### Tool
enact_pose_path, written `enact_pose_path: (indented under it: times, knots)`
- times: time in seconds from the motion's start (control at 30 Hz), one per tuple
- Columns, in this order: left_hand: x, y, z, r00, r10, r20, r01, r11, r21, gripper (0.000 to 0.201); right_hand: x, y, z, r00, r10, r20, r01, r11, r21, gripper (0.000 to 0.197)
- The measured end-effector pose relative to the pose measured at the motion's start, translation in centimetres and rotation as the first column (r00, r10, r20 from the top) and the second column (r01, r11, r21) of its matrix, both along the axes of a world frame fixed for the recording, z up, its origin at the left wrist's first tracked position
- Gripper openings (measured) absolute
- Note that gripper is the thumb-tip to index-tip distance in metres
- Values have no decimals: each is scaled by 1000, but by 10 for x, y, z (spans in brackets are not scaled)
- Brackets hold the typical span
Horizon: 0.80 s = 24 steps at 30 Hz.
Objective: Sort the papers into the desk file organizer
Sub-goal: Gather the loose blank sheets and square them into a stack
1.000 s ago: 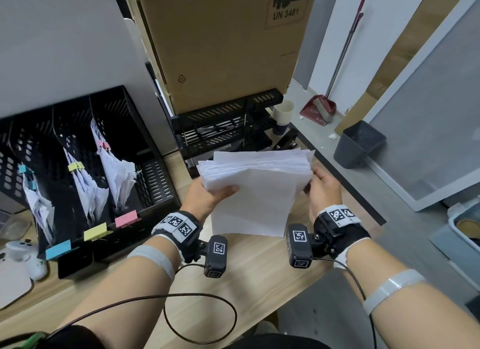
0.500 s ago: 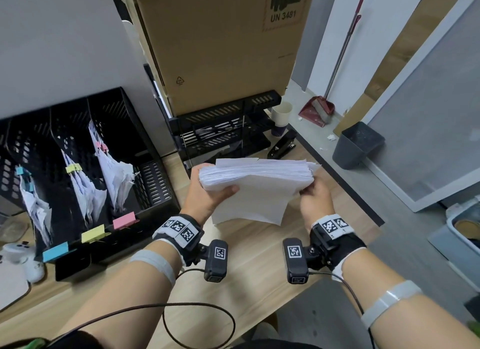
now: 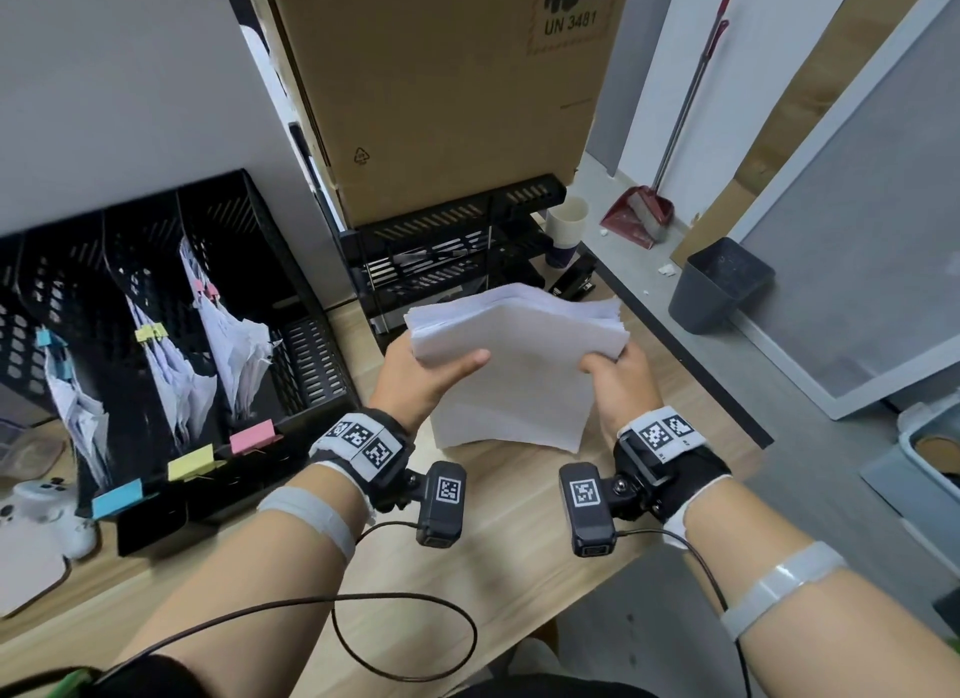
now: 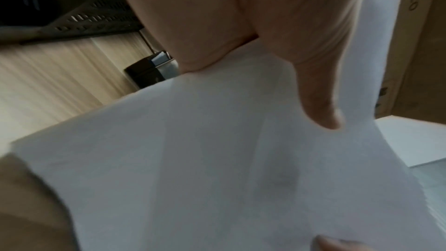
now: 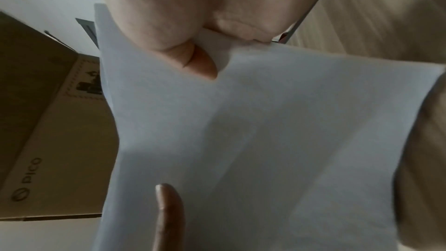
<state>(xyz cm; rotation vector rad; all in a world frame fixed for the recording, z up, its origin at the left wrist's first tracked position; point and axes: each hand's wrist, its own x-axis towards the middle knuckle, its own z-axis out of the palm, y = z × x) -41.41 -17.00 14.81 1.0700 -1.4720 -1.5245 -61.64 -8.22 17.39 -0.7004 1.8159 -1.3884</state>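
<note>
Left hand [image 3: 415, 380] and right hand [image 3: 621, 385] each clamp an opposite upper corner of the paper stack [image 3: 514, 364]; loose, limp sheets judged prone to fanning, so support both edges.

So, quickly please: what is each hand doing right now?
Left hand: grips the left side of the paper stack, thumb on top.
Right hand: grips the right side of the same stack.

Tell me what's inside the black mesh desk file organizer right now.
The black mesh desk file organizer holds three upright bundles of white papers, clipped blue, yellow and pink, one per slot. Its rightmost slot shows only mesh; the slot bottoms are hidden.
</note>
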Motion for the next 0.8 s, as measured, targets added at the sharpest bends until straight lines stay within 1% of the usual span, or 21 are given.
enact_pose_path:
  times: [0.1,0.17,0.23,0.3,0.37,0.43,0.47,0.53,0.6,0.67,0.8]
  knots:
    - [-3,-6,18,998,49,-37,-51,997,-50,41,-2,-8,12,1000,-25,12,26,997,-68,40]
    - [-4,-8,27,996,66,-58,-70,995,-70,36,-2,-10,19,999,-28,29,31,993,-111,46]
    - [-4,-8,33,994,62,-86,-69,994,-85,34,-3,-10,22,999,-28,39,34,987,-156,51]
    - [-3,-9,30,993,58,-98,-66,995,-76,36,-5,-7,19,999,-23,48,31,984,-174,49]
    - [0,-8,18,995,43,-92,-46,998,-32,47,-5,-2,8,999,-14,51,20,992,-124,48]
    - [3,-5,0,999,-7,-36,7,1000,18,58,-4,5,-9,998,-11,59,11,1000,-14,47]
    - [4,-3,-8,999,-42,-3,42,999,32,56,-3,9,-15,998,-8,58,5,999,38,43]
    - [3,1,-18,994,-101,30,100,994,49,40,-3,12,-25,998,21,58,-27,993,111,34]
    - [0,2,-24,995,-99,31,96,992,86,34,-4,12,-31,998,30,62,-40,983,179,27]
    - [-2,3,-23,997,-73,11,71,991,117,29,-5,10,-32,997,13,76,-27,982,187,25]
    - [-3,1,-16,998,-40,-41,45,990,132,23,-10,9,-28,992,-31,119,19,994,105,20]
